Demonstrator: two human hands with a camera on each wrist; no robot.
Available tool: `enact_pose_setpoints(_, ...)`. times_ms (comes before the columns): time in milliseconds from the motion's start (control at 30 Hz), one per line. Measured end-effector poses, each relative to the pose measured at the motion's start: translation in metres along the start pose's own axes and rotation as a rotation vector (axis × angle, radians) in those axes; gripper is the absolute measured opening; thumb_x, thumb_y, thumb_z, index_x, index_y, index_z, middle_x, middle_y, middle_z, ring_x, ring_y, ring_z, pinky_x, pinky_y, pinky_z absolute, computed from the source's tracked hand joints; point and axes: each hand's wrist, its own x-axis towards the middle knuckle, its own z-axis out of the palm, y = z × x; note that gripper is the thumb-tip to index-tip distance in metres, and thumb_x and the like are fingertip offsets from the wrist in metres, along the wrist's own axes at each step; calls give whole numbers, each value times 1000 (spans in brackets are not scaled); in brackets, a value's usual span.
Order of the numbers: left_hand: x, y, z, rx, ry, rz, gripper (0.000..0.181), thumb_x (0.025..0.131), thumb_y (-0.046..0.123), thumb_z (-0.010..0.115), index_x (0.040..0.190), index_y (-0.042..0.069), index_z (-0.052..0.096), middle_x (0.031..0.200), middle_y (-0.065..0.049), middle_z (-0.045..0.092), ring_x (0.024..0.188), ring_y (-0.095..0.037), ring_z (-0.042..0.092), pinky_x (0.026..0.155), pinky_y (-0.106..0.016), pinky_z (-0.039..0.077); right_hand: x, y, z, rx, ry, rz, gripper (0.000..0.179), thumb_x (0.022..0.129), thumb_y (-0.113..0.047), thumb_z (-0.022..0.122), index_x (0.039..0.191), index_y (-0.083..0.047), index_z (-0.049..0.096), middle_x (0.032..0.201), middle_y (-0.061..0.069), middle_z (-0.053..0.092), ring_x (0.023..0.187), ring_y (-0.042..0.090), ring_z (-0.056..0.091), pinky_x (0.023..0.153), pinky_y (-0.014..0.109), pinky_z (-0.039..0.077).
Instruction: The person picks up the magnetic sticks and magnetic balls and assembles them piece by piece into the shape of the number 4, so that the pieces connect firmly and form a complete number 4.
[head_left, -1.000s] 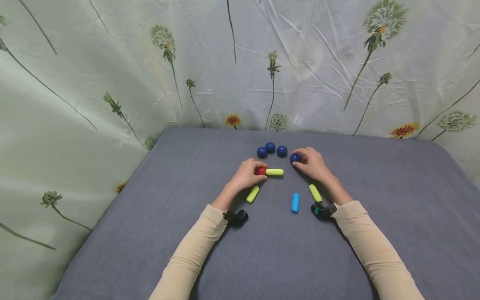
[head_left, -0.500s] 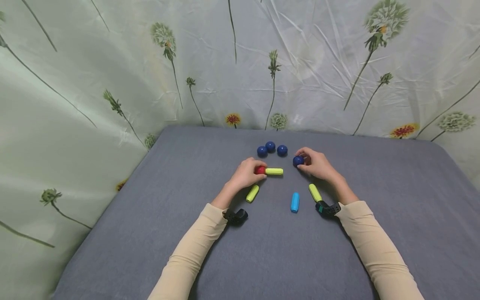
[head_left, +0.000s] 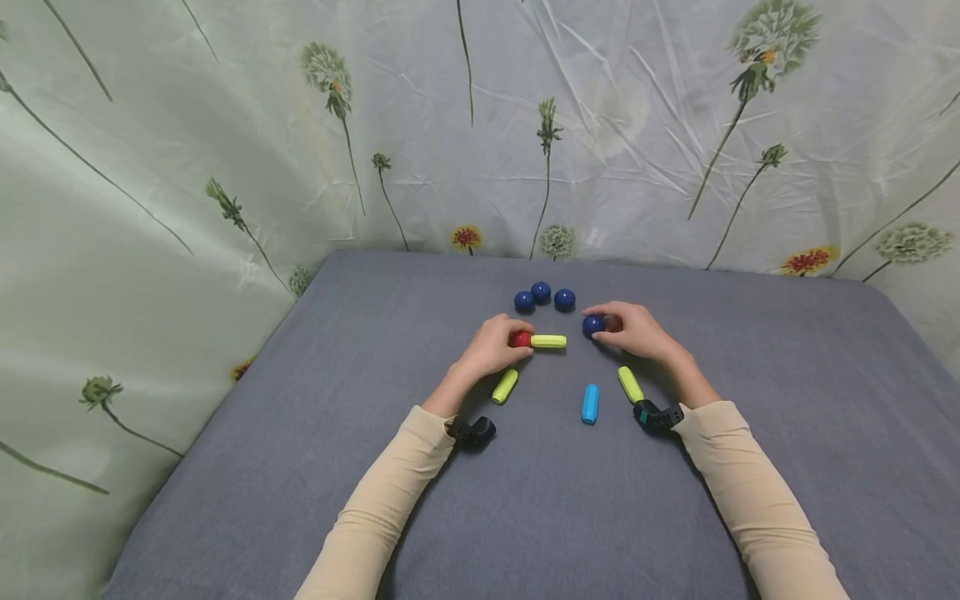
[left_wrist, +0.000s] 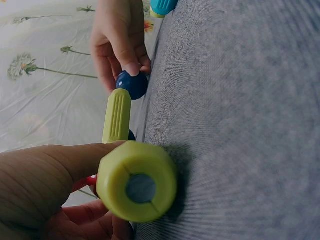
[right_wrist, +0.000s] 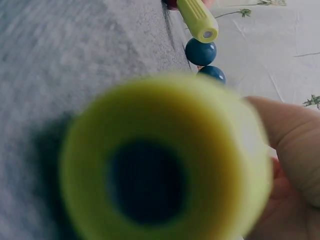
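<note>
My left hand [head_left: 491, 346] grips a red ball [head_left: 521, 339] between thumb and fingers. A yellow-green ribbed stick [head_left: 548, 342] runs straight from that ball toward the right, its far end pointing at my other hand. My right hand [head_left: 633, 331] pinches a blue ball [head_left: 593, 325] a short way beyond the stick's end; a dark red patch [head_left: 613, 323] shows between its fingers. In the left wrist view, the stick [left_wrist: 117, 115] overlaps the blue ball [left_wrist: 132, 85]. A loose yellow-green stick [left_wrist: 137, 182] fills the foreground there, hiding most of the red ball.
Several blue balls [head_left: 541, 292] sit together toward the back of the grey cloth surface [head_left: 420, 308]. Nearer lie a yellow-green stick [head_left: 505, 387] by the left wrist, a blue stick [head_left: 590, 404] in the middle and another yellow-green stick [head_left: 630, 384] by the right wrist.
My right hand has brought the blue ball slightly nearer to me, first rightward, then a little back left. The dark red patch between its fingers now shows. My left hand stays put.
</note>
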Motion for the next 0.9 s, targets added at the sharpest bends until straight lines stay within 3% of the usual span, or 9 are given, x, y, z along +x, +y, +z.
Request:
enact_pose_setpoints(133,0,1,-1,0,1,5,33,84,18,69,116,9,66,105,-12,64,89,-20,54,72,-26,42,-2,-2,-2,25,-26,7,38,85,-9,64,122,-5,59,112,20,63,88,24,59,72,31,44)
enact_pose_setpoints(433,-1,1,-1,0,11,1,33,84,19,70,115,9,66,106,-12,64,90,-21,55,73,-27,44,-2,-4,2,62,-78,-22,37,85,-7,64,120,-6,55,119,24,60,89,24,61,75,34,48)
enact_pose_setpoints(900,-3,2,-1,-8,9,-14,34,84,19,70,116,9,66,105,-13,63,90,-21,55,73,-28,44,-8,-12,7,119,-95,-39,36,85,-9,65,120,-7,56,115,20,62,84,19,60,74,31,47)
